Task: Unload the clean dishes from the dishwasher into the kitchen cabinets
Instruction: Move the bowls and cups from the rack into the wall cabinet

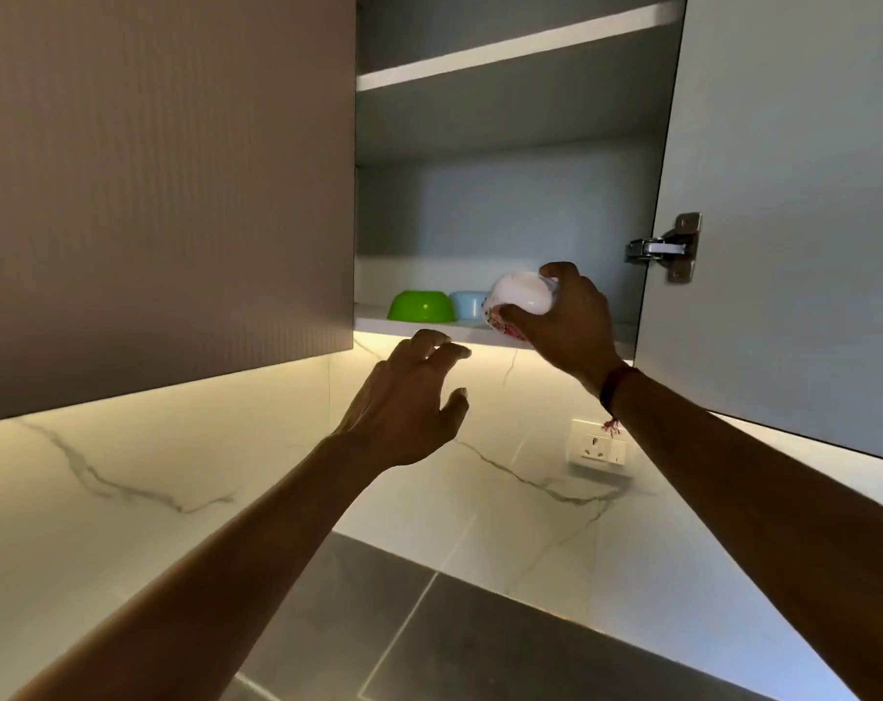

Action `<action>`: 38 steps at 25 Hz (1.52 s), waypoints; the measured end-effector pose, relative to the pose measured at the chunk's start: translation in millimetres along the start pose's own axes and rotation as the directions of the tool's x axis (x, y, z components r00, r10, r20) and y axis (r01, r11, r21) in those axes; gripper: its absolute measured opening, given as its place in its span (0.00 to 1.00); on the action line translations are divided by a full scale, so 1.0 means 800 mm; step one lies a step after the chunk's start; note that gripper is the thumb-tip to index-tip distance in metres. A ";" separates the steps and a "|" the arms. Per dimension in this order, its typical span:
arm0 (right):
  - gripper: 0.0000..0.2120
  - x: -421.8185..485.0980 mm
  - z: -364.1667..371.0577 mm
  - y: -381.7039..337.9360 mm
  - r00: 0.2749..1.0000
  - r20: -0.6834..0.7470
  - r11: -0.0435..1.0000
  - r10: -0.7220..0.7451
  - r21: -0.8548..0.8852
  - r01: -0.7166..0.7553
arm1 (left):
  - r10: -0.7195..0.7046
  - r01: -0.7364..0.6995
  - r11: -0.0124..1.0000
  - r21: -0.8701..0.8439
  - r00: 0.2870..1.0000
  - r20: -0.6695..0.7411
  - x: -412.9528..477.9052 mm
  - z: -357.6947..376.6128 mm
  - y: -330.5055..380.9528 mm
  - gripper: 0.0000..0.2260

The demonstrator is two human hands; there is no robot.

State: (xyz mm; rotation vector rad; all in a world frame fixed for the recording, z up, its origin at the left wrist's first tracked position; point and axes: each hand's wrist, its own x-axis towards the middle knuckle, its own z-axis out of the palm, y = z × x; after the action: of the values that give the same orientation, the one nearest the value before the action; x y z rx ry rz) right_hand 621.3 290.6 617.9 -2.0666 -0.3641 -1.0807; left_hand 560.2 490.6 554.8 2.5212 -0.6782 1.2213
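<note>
Right of the frame's centre, my right hand [565, 321] grips a small white ceramic bowl with a red pattern near its rim [522, 296], fingers over its base and thumb below. The bowl is tipped on its side, at the front edge of the cabinet's white lower shelf [378, 326]. A red thread bracelet [614, 384] circles that wrist.

On the shelf, left of my bowl, a bright green plastic bowl [421, 306] sits upside down, with a pale blue bowl [467, 303] just beside it (partly hidden behind the white one).

My left hand [404, 397] hovers mid-frame below the shelf edge, fingers loosely spread, holding nothing.

The grey cabinet door [783, 194] stands open at upper right, its metal hinge [664, 247] showing. A white wall socket [598, 447] sits lower on the marble backsplash.
</note>
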 end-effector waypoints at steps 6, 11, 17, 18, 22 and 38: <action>0.36 0.060 0.026 0.025 0.988 0.051 0.982 0.144 -0.133 -0.136 | 0.046 -0.046 0.998 -0.042 0.999 0.018 0.039 0.016 -0.023 0.22; 0.35 0.063 0.033 0.043 0.987 0.049 0.969 0.153 -0.202 -0.141 | 0.004 -0.002 0.999 -0.048 1.000 0.029 0.041 0.028 -0.033 0.21; 0.37 0.061 0.040 0.053 0.990 0.065 0.944 0.127 -0.315 -0.100 | -0.027 0.029 0.996 -0.081 0.999 0.031 0.053 0.035 -0.028 0.22; 0.37 0.061 0.042 0.054 0.991 0.062 0.938 0.122 -0.334 -0.094 | -0.028 0.030 0.996 -0.082 0.999 0.030 0.053 0.037 -0.028 0.22; 0.37 0.062 0.045 0.056 0.991 0.063 0.922 0.115 -0.379 -0.083 | -0.028 0.032 0.997 -0.073 0.998 0.051 0.054 0.045 -0.028 0.23; 0.45 0.045 0.044 0.049 0.996 0.078 0.828 0.046 -0.561 0.005 | -0.019 0.027 0.995 -0.096 0.997 0.079 0.057 0.052 -0.031 0.34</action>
State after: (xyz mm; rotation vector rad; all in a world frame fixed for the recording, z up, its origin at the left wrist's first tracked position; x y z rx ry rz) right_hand 684.8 286.9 614.6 -2.6377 -0.0588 -1.1846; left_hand 625.5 481.1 564.7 2.4998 -0.7066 1.0605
